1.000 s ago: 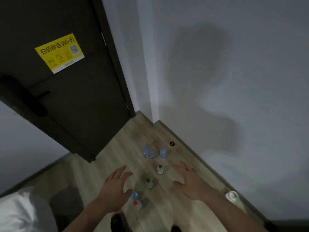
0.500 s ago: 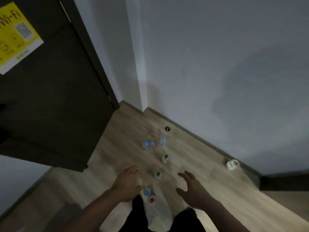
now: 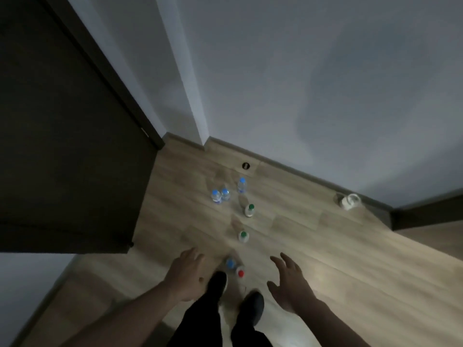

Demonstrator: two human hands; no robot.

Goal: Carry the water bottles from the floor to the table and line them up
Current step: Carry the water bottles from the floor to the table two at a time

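Seven water bottles (image 3: 243, 236) stand on floor (image 3: 313, 236); nearest two between left hand (image 3: 186, 274) and right hand (image 3: 288, 281), others beyond fingertips. Both hands spread, hovering, holding nothing.

A pale wood-plank floor (image 3: 313, 236) is carrying everything here. Seven small water bottles are standing upright on it — three blue-capped bottles (image 3: 220, 195) are clustering near the wall corner, two of them touching. Two green-capped bottles (image 3: 249, 210) are trailing back in a loose line, well apart. A blue-capped bottle (image 3: 230, 263) and a red-capped bottle (image 3: 240, 272) are sitting side by side just ahead of two dark shoes (image 3: 253, 305). A white roll-like object (image 3: 349, 201) is lying by the skirting — too dim to identify.
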